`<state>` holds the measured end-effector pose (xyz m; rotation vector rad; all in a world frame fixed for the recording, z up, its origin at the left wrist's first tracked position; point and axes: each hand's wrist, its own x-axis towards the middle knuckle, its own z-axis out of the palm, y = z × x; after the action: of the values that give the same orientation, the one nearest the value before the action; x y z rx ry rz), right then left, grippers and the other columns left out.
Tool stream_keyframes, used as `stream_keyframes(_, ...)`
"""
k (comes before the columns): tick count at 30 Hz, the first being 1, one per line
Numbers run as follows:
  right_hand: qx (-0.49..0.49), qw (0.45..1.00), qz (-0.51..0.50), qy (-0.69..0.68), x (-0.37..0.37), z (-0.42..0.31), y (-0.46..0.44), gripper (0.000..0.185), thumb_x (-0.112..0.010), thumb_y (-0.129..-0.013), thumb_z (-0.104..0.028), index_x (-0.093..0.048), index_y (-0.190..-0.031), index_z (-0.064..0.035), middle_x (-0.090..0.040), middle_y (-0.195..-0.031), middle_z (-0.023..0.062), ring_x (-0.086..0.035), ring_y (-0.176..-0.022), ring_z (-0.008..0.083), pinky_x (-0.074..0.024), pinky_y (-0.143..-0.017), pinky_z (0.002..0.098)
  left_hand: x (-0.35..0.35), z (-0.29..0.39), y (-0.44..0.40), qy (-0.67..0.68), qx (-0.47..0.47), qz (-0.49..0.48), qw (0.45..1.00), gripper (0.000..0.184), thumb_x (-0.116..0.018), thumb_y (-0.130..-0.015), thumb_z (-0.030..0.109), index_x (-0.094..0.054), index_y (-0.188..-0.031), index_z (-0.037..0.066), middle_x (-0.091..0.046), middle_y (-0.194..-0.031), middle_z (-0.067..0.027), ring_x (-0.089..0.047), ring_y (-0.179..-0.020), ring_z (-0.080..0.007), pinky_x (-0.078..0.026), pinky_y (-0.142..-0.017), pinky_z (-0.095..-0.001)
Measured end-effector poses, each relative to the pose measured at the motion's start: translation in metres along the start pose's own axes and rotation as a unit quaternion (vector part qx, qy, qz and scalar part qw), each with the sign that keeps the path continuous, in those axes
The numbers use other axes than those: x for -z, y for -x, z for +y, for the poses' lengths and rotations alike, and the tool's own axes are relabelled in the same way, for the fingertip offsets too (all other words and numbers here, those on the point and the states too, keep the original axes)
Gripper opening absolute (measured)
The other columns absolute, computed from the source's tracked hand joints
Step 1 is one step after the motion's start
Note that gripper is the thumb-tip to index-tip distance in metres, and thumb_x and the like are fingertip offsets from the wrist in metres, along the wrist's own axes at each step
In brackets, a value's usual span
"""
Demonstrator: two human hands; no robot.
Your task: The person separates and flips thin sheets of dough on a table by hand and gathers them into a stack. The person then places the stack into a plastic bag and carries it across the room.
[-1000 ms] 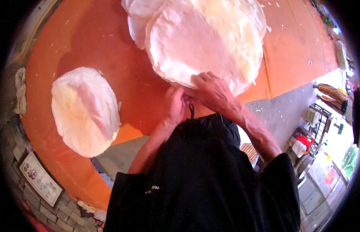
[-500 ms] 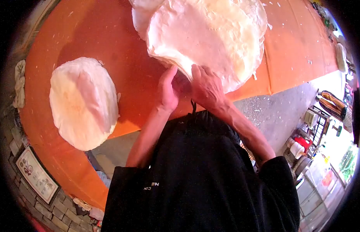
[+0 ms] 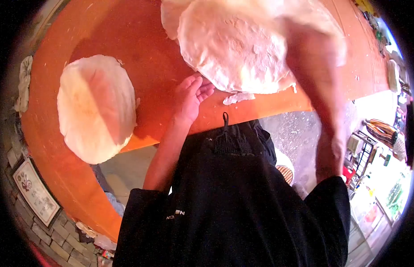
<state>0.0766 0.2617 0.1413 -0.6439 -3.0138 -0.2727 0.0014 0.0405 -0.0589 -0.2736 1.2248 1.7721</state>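
A large pile of thin, round, pale sheets, like flatbreads, lies on the orange-covered table, its edges uneven and wrinkled. Close to its near left edge is my left hand, palm partly up, fingers loosely bent and apart, with nothing visible in them. My right hand reaches over the right side of the pile. Motion smears its fingers, so I cannot make out whether they hold a sheet. A torn scrap rests by the pile's near edge. To the left sits a smaller oval stack of sheets.
The table's near edge runs just in front of my black clothing. A framed panel leans by the brick paving at lower left. On the right are grey floor, a dark rack and assorted goods.
My right hand has left the near edge and swung right and away across the pile. My left hand has come off the lifted edge, which now lies flatter. A scrap shows there.
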Motion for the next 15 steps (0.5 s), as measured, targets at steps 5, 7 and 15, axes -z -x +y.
stream_keyframes(5, 0.028, 0.967, -0.16, -0.197, -0.163, -0.019, 0.032, 0.029, -0.057, -0.073, -0.008, -0.065, -0.1, -0.009, -0.066, -0.08, 0.0151, -0.064, -0.076, 0.0352, -0.0515, -0.069, 0.0438, -0.009, -0.001, -0.003, -0.011, 0.026, -0.029, 0.999, 0.016, -0.058, -0.09, 0.018, -0.059, -0.097, 0.003, -0.064, -0.082, -0.0062, -0.063, -0.069, -0.0153, -0.053, -0.064, -0.0265)
stream_keyframes(7, 0.013, 0.967, -0.081, -0.243, -0.147, -0.018, 0.043, 0.029, -0.057, -0.073, -0.009, -0.065, -0.101, -0.008, -0.066, -0.084, 0.0156, -0.063, -0.08, 0.0351, -0.0507, -0.072, 0.0438, -0.01, -0.003, -0.007, -0.033, 0.009, -0.032, 0.999, 0.017, -0.058, -0.09, 0.019, -0.059, -0.097, 0.004, -0.065, -0.082, -0.0058, -0.063, -0.068, -0.0142, -0.053, -0.064, -0.0264)
stream_keyframes(15, -0.026, 0.963, -0.135, -0.232, -0.125, -0.038, 0.04, 0.026, -0.056, -0.071, -0.008, -0.066, -0.095, -0.0057, -0.066, -0.089, 0.0156, -0.062, -0.086, 0.0346, -0.05, -0.076, 0.0421, -0.024, -0.013, -0.01, 0.126, -0.047, -0.083, 0.987, 0.019, -0.054, -0.091, 0.014, -0.055, -0.107, 0.004, -0.062, -0.102, -0.0085, -0.063, -0.09, -0.0203, -0.055, -0.077, -0.0374)
